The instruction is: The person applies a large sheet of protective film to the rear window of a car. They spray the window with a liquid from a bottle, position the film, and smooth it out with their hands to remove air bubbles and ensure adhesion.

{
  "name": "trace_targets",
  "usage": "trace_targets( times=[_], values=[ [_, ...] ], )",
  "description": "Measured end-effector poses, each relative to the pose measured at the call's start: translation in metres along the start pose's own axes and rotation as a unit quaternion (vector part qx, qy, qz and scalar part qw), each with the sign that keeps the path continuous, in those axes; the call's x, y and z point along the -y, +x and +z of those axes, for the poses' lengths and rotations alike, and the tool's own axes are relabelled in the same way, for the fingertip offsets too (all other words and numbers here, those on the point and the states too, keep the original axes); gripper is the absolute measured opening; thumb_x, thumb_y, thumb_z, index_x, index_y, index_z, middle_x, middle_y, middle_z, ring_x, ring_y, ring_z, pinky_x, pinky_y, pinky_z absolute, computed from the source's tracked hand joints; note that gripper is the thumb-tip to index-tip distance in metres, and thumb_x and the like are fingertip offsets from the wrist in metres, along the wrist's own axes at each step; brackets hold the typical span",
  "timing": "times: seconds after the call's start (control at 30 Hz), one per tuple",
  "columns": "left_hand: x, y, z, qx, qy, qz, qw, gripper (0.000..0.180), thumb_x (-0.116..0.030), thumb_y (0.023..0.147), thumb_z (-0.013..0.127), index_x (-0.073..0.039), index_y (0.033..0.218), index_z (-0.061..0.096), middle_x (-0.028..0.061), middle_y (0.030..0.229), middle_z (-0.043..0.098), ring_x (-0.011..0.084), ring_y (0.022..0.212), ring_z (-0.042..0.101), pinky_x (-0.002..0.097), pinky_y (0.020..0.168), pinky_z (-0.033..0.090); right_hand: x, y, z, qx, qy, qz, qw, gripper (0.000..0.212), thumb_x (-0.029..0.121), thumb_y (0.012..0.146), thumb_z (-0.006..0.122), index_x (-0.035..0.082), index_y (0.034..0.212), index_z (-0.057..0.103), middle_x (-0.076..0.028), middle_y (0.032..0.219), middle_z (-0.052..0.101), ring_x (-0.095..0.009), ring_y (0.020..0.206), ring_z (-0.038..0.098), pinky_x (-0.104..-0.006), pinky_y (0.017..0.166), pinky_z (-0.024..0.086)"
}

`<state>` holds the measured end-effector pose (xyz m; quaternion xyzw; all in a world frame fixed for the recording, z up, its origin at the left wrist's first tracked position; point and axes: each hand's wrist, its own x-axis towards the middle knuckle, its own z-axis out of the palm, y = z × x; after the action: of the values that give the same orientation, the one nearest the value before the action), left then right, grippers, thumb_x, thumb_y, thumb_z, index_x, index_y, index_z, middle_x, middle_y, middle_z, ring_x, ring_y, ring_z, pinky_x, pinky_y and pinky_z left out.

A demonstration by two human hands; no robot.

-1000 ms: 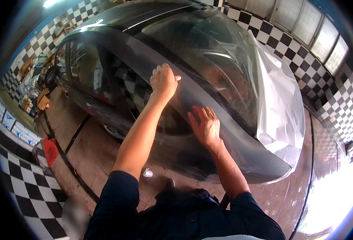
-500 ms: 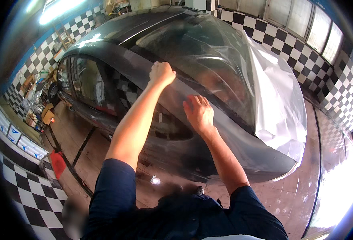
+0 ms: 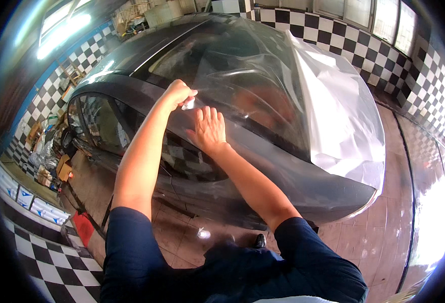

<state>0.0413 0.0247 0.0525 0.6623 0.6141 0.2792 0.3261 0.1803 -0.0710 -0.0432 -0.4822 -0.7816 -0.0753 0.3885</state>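
Observation:
A dark grey car [image 3: 283, 177] fills the middle of the view, with clear plastic film [image 3: 263, 76] spread over its sloping rear glass. My left hand [image 3: 178, 95] is closed at the roof pillar beside that glass. A small whitish piece [image 3: 188, 105] pokes out under its fingers; whether it is bunched film or something separate cannot be made out. Just right of it and nearer to me, my right hand [image 3: 210, 129] lies flat on the pillar, fingers stretched out, thumb apart. The film's loose whitish part [image 3: 341, 116] hangs in folds over the car's right end.
A crumpled white scrap [image 3: 203, 233] lies on the brown tiled floor [image 3: 343, 227] by my shoe [image 3: 260, 240]. Cartons [image 3: 63, 167] and wrapped clutter stand along the left wall. Black and white checkered tiles [image 3: 328, 40] cover the walls. White boxes [image 3: 25, 198] sit at the lower left.
Both hands have moved left along the pillar, the right one more, so they are closer together. The whitish piece now shows under my left hand. The head view has shifted slightly.

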Motion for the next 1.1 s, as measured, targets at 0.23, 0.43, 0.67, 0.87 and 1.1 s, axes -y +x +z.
trace_targets(
  times=[0.23, 0.43, 0.67, 0.87, 1.1],
  values=[
    [-0.009, -0.008, -0.014, 0.073, -0.138, -0.029, 0.987, 0.018, -0.021, 0.081, 0.07, -0.008, 0.073, 0.062, 0.0008, 0.068, 0.061, 0.0109, 0.06, 0.058, 0.0246, 0.053, 0.044, -0.017, 0.016, 0.002, -0.103, -0.09, -0.054, 0.989, 0.03, 0.024, 0.078, 0.062, 0.008, 0.102, 0.052, -0.008, 0.092, 0.051, -0.026, 0.088, 0.05, -0.0386, 0.074, 0.041],
    [0.007, 0.005, -0.047, 0.091, -0.214, -0.008, 0.972, 0.015, -0.018, 0.08, 0.07, -0.009, 0.072, 0.061, 0.0, 0.067, 0.06, 0.0089, 0.058, 0.056, 0.0233, 0.05, 0.044, -0.013, 0.036, -0.019, -0.16, -0.142, -0.146, 0.966, 0.017, 0.015, 0.076, 0.056, 0.008, 0.091, 0.055, -0.008, 0.088, 0.05, -0.024, 0.084, 0.049, -0.0343, 0.069, 0.041],
    [0.013, 0.011, -0.067, 0.097, -0.198, 0.0, 0.975, 0.013, -0.012, 0.079, 0.07, -0.004, 0.072, 0.062, 0.003, 0.063, 0.059, 0.0103, 0.053, 0.055, 0.0231, 0.046, 0.042, 0.01, 0.05, -0.002, -0.099, -0.168, -0.193, 0.962, 0.014, 0.013, 0.074, 0.056, 0.004, 0.084, 0.054, -0.008, 0.081, 0.052, -0.023, 0.08, 0.053, -0.0334, 0.069, 0.045],
    [0.046, 0.019, -0.07, 0.11, -0.168, 0.017, 0.979, 0.014, -0.014, 0.08, 0.07, -0.002, 0.078, 0.062, 0.002, 0.064, 0.06, 0.0105, 0.053, 0.057, 0.0234, 0.045, 0.045, 0.021, 0.039, 0.019, -0.067, -0.147, -0.199, 0.967, 0.012, 0.012, 0.071, 0.056, 0.004, 0.081, 0.054, -0.008, 0.079, 0.051, -0.023, 0.077, 0.053, -0.0331, 0.068, 0.046],
    [0.006, 0.007, -0.081, 0.095, -0.154, 0.084, 0.98, 0.017, -0.017, 0.077, 0.073, -0.005, 0.08, 0.061, 0.0018, 0.068, 0.061, 0.0101, 0.056, 0.057, 0.023, 0.049, 0.045, 0.021, 0.049, -0.005, -0.149, -0.079, -0.185, 0.968, 0.012, 0.007, 0.068, 0.058, 0.005, 0.078, 0.053, -0.009, 0.078, 0.051, -0.024, 0.074, 0.053, -0.0346, 0.065, 0.047]
  ],
)
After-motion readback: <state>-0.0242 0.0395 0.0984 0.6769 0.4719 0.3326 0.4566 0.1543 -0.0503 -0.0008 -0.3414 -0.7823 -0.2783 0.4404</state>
